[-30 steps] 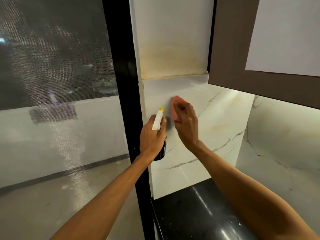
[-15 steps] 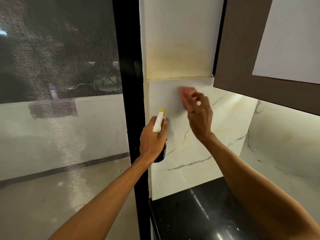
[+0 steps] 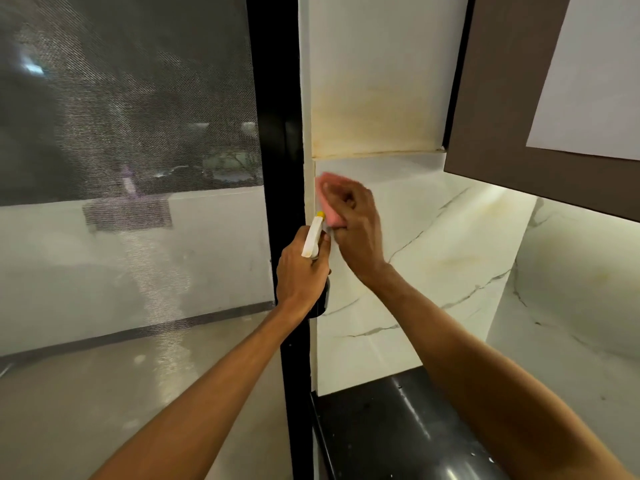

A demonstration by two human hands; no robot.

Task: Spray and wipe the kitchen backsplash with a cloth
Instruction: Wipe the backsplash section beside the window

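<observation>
The backsplash point(image 3: 450, 251) is white marble with grey veins and faint yellowish stains. My right hand point(image 3: 356, 230) grips a pink cloth point(image 3: 332, 216) and presses it on the marble near its upper left corner, by the wall edge. My left hand point(image 3: 301, 271) holds a spray bottle point(image 3: 313, 239) just below and left of the cloth. The bottle has a white trigger head with a yellow nozzle tip, pointing up. Its dark body is mostly hidden behind my fingers.
A black window frame point(image 3: 277, 133) with a mesh screen point(image 3: 128, 116) stands directly left. Overhead at the right hangs a brown cabinet point(image 3: 519, 133). A stained painted wall strip point(image 3: 374, 109) sits over the marble. The glossy black countertop point(image 3: 398, 431) lies below.
My right hand has swept the pink cloth left and slightly down, from the middle of the upper marble to its left edge. The left hand with the bottle has barely moved.
</observation>
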